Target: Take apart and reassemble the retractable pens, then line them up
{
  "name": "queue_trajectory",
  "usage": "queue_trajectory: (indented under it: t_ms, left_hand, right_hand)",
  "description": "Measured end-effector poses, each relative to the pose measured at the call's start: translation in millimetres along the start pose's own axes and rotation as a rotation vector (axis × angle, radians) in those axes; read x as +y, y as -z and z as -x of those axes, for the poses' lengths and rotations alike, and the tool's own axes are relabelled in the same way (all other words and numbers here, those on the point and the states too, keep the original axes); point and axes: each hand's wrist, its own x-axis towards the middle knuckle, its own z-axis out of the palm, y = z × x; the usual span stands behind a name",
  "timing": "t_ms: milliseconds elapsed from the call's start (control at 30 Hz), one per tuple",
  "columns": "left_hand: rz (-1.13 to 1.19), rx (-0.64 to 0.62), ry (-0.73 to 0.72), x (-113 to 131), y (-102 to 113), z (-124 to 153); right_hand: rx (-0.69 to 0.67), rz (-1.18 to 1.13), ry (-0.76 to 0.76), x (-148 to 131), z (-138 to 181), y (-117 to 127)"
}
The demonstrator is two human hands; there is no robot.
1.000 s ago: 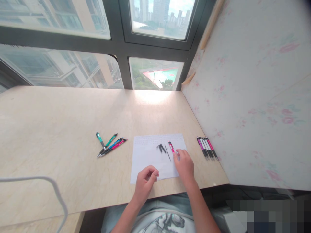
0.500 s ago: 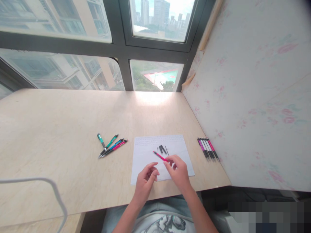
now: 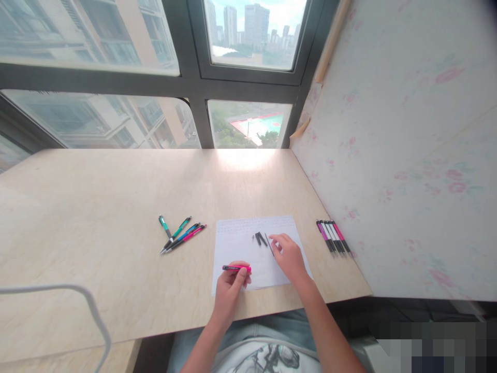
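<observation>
My left hand is closed around a pink pen barrel, which lies roughly level between thumb and fingers. To its right, my right hand is over the paper with thumb and fingers apart and nothing between them. Its fingertips are right beside a thin dark pen refill; whether they touch it I cannot tell. Left of the refill lie small black pen parts and a tiny piece. All these rest on a white sheet of paper with faint writing along its top.
Several teal, blue and pink pens lie loosely left of the paper. At the right, a neat row of pens sits close to the floral wall. A white cable curves over the desk's left front.
The pink barrel has passed from my right hand to my left, which now grips it. My right hand has moved slightly right and up, to the refill.
</observation>
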Motion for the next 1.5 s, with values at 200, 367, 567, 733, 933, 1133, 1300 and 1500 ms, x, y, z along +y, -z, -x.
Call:
queue_trajectory:
  t_ms: [200, 367, 567, 733, 933, 1133, 1300, 1500]
  left_hand:
    - [0.161, 0.065, 0.027, 4.8, -1.8, 1.1]
    - [0.363, 0.078, 0.112, 15.4, -6.6, 3.7]
    - [0.569, 0.019, 0.243, 19.7, -11.9, 5.2]
    - [0.636, -0.007, 0.29, 19.3, -14.3, 4.5]
    - [0.588, -0.048, 0.312, 22.3, -17.2, 6.6]
    - [0.567, -0.072, 0.317, 23.7, -18.2, 8.3]
    - [0.701, -0.09, 0.349, 21.9, -15.8, 7.0]
    - [0.889, -0.141, 0.367, 14.2, -8.5, 0.8]
  right_hand:
    - [-0.077, 0.306, 0.044, 10.1, -16.4, -8.9]
    - [-0.036, 0.29, 0.054, 12.5, -17.7, -9.7]
    - [-0.02, -0.202, -0.132, -12.0, 8.7, -0.4]
    - [-0.267, -0.545, -0.241, -43.7, 34.7, -0.7]
    - [-0.274, -0.583, -0.282, -54.8, 36.6, -1.9]
    - [-0.283, -0.519, -0.256, -57.7, 35.1, 0.5]
    - [-0.137, -0.24, -0.166, -41.2, 31.8, 2.8]
    - [-0.006, 0.411, -0.166, -12.5, 32.6, -2.5]
